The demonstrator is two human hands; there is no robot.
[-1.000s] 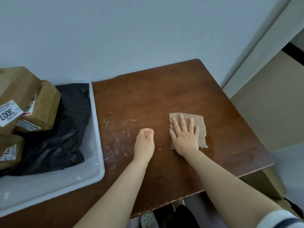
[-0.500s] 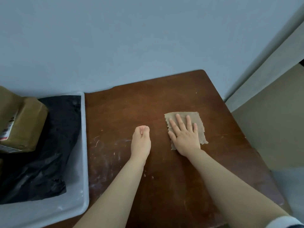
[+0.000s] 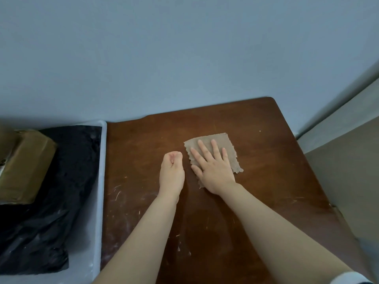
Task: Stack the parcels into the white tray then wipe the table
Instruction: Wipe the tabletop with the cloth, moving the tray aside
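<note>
My right hand (image 3: 213,167) lies flat with straight fingers on a tan rag (image 3: 230,146), pressing it onto the brown table (image 3: 266,160) right of centre. Just left of it my left hand (image 3: 171,171) rests on the wood as a closed fist and holds nothing. At the left edge stands the white tray (image 3: 101,181). In it lies a black plastic parcel (image 3: 51,201), and a brown taped parcel (image 3: 26,165) sits on top of that, partly cut off by the frame.
A pale blue wall runs right behind the table and tray. White scuffs and specks mark the wood near the tray (image 3: 123,201). Past the table's right edge, a beige panel (image 3: 348,181) drops away.
The view has tilted up and to the right, so the tray's parcels slid further out of frame. My right hand has pushed the rag a little farther from me; the left fist stays beside it.
</note>
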